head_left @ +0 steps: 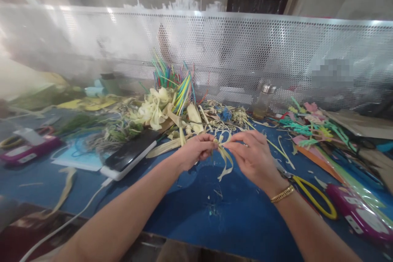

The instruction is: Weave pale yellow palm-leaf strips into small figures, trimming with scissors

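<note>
My left hand and my right hand meet over the middle of the blue table. Between them is a pale strip of dried plant husk, looped at the top, with loose ends hanging down. The left fingers pinch it on one side; the right thumb and fingertips pinch it on the other. Behind the hands lies a heap of pale dried husks. Yellow-handled scissors rest beside my right wrist, their blades partly hidden by it.
Left, a phone lies on a white power bank with a cable. A purple power strip sits far left, another purple device at right. Coloured sticks, a glass bottle and paper flowers stand before a perforated metal panel.
</note>
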`<state>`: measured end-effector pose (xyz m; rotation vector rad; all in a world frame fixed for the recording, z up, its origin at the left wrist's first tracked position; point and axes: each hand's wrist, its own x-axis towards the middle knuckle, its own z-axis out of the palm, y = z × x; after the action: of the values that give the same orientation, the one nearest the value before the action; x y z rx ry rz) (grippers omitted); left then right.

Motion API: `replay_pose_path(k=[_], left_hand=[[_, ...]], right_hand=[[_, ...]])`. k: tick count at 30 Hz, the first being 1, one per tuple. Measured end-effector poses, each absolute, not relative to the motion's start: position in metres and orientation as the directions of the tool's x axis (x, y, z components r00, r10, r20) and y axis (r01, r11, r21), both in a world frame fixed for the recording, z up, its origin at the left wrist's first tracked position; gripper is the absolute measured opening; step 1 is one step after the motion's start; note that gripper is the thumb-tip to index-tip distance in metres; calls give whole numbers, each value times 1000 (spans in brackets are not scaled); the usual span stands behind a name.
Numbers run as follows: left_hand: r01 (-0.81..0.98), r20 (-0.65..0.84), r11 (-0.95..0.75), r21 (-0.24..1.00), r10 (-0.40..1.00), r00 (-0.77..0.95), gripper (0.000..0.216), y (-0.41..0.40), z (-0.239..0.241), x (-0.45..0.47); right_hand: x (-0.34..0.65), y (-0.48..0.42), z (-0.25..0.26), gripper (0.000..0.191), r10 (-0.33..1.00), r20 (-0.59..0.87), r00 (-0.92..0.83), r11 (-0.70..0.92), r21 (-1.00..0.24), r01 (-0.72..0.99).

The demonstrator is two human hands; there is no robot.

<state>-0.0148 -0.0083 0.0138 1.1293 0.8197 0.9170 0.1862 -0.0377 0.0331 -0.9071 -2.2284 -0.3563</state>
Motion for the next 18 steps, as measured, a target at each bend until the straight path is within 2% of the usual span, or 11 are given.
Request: replay_pose_path(k=[4, 14, 16, 18], left_hand=[[-193, -100, 205, 959, 888, 450, 19, -9, 15, -15], [-59, -164, 228, 972, 835, 525, 20, -10, 17, -19], [-40, -156, 208, 977, 832, 533, 19, -10, 17, -19], [-4, -126, 150, 989, 841, 527, 18, -10, 18, -19]], right_hand=[[183, -41, 30, 22, 492, 685, -537, 728, 15, 686], [184, -46, 34, 18, 448, 676, -584, 768, 43, 639], [182, -45, 33, 16, 468, 672, -574, 773, 4, 634], [179, -43, 29, 11, 528, 659, -536, 765, -95, 637]])
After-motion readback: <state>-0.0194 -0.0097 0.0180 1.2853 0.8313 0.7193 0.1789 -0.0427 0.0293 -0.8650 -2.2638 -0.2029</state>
